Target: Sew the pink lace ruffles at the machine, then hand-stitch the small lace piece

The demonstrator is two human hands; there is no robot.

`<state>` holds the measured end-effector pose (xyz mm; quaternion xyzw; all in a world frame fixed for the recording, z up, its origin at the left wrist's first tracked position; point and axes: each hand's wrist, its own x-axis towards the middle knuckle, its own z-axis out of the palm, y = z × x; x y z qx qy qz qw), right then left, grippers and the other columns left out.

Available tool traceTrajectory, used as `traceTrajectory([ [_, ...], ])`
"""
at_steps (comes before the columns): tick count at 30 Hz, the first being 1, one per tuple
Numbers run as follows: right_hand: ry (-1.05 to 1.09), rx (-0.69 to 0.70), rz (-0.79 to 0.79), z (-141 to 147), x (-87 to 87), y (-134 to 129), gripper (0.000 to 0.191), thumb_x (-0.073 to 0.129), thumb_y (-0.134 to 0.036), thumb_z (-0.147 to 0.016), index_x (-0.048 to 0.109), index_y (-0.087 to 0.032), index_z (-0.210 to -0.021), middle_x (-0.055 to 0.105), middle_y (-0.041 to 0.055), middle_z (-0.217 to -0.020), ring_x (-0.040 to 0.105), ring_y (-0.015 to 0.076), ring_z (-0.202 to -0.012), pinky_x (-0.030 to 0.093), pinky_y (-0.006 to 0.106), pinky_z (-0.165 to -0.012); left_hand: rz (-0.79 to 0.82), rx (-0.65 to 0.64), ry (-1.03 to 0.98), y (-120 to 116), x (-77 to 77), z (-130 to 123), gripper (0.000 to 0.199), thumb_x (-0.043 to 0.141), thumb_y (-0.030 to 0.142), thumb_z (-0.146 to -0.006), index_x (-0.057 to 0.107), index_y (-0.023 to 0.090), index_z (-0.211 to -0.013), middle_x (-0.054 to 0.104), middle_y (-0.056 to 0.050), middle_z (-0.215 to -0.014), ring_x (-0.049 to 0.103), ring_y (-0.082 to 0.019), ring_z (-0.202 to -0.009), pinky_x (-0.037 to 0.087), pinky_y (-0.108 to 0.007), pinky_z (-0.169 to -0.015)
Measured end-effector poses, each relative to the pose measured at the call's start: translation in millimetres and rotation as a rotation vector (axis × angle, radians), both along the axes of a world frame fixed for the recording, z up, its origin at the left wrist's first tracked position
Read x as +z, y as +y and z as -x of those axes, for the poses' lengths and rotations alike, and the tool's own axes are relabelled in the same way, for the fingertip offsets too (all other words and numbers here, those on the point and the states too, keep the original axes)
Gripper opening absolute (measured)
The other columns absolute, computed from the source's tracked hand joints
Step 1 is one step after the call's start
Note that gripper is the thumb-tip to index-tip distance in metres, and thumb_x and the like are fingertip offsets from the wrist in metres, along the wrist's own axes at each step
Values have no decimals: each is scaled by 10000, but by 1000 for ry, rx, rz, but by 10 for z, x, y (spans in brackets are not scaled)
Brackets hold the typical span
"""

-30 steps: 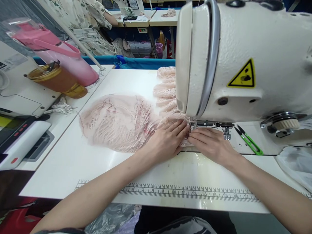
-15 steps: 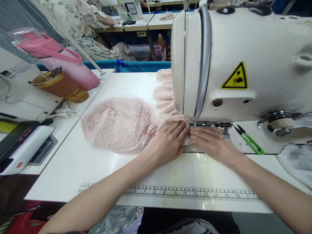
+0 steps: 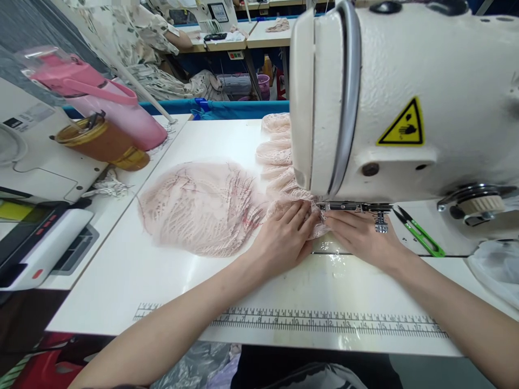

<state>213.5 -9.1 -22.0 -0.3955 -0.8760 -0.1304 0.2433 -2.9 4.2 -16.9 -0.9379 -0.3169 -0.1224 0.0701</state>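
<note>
Pale pink lace fabric (image 3: 203, 210) lies in a gathered heap on the white table and runs on under the head of a sewing machine (image 3: 389, 70). My left hand (image 3: 286, 232) rests on the lace just left of the needle area, its bent fingers pressing and gripping it. On the other side, my right hand (image 3: 363, 235) holds the lace edge, with its fingertips partly hidden beneath the presser-foot attachment (image 3: 352, 207). A small patch of lace shows between the two hands. The needle itself is hidden.
Green thread snips (image 3: 421, 232) lie right of my right hand. A ruler strip (image 3: 300, 321) runs along the table's front. At left stand a pink bottle (image 3: 117, 113) and a brown cup (image 3: 97, 143). Beyond the table, a person in a floral garment (image 3: 117, 32) sits at another machine.
My right hand has moved slightly right, away from the left, and more lace shows between them. The whole view has shifted a little. The lace heap looks nearly the same.
</note>
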Motion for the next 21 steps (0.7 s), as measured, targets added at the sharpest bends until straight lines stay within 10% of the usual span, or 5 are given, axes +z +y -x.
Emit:
traceTrajectory([
  [21,-34,106,114,-17,-121,23,266,481,-97,-921,673,-244,-1031,714,13,-1050,637,178,-1015,540,328,-808,-172,-207,-67,71,-19,82,280,412,168,-997,653,88,-1114,685,-97,-1202,654,-187,-1131,539,-345,-1011],
])
